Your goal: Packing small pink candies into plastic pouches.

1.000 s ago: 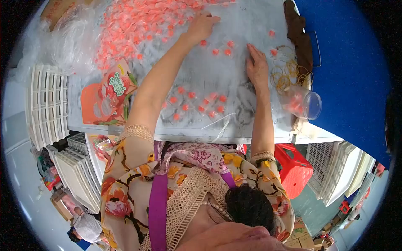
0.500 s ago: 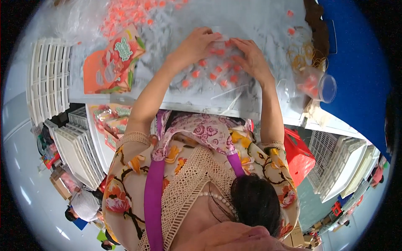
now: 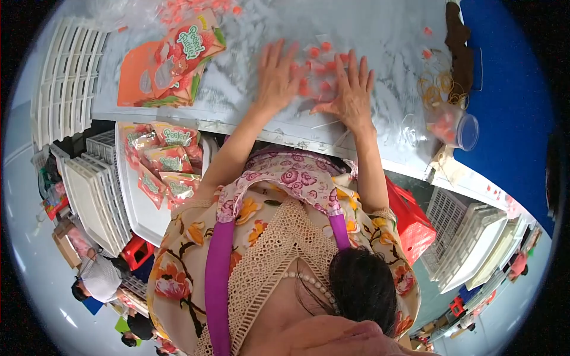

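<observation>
Taking the table edge point(image 3: 332, 127) as the landmark: nearest, below that edge on the person's left, a white tray point(image 3: 139, 207) holds several filled printed pouches point(image 3: 163, 163), and stacks of white slatted trays point(image 3: 89, 196) stand further left. A red bin point(image 3: 409, 222) sits under the edge on the right.

Just past the edge, both forearms cross onto the plastic-covered tabletop point(image 3: 380, 41). The left hand point(image 3: 277, 74) lies flat with fingers spread, palm down. The right hand point(image 3: 351, 95) lies the same way, fingers fanned and slightly angled inward. Neither hand is clamped on anything; both are open and pressed on the surface.

The small orange candies point(image 3: 314, 68) lie in a loose cluster between the two hands, a little beyond the palms and about level with the fingertips. The cluster sits to the right of the left hand and to the left of the right hand, so the two hands bracket it from either side; both look about equally near, some pieces touching or half under the fingers. The pieces are small and roundish, showing no clear long axis.

Further from the edge, to the left, lies a pile of flat orange pouches point(image 3: 169, 62). To the right are a clear plastic cup point(image 3: 454, 124) on its side with orange pieces inside, and rubber bands point(image 3: 439, 86) beyond it. At the far rim more loose orange pieces point(image 3: 190, 9) are scattered.
</observation>
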{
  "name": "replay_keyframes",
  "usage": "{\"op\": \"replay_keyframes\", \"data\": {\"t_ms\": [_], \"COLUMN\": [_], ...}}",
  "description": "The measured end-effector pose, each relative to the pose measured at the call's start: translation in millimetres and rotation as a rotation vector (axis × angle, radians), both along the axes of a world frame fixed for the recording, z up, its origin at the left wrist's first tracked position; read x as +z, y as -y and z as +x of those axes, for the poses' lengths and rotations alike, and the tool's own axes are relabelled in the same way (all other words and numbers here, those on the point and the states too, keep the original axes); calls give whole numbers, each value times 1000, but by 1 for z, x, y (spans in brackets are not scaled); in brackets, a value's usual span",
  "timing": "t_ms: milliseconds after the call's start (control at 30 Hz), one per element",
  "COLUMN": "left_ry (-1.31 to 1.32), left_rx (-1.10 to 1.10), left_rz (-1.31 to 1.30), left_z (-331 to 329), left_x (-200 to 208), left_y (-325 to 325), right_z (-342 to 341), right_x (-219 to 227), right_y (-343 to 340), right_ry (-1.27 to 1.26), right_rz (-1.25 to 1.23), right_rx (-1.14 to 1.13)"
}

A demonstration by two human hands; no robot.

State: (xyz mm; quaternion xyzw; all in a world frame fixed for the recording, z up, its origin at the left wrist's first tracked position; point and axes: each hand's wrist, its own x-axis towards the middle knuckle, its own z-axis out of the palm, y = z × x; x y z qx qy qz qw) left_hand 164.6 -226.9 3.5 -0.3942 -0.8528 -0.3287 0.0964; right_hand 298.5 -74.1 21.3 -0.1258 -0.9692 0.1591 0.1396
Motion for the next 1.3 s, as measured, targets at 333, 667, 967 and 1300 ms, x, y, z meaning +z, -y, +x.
{"op": "replay_keyframes", "data": {"t_ms": [333, 667, 967, 1300], "left_ry": [44, 77, 249, 979], "left_rx": [-339, -691, -525, 23], "left_rz": [101, -329, 26, 707], "left_z": [-47, -112, -39, -6], "left_x": [-7, 11, -19, 16], "left_y": [-72, -130, -67, -69], "right_z": [-27, -26, -32, -46], "right_x": [-12, -8, -4, -4], "right_y": [-10, -2, -3, 3], "right_ry": [-175, -194, -185, -284], "right_rz": [-106, -104, -132, -233], "right_rx": [78, -26, -7, 251]}}
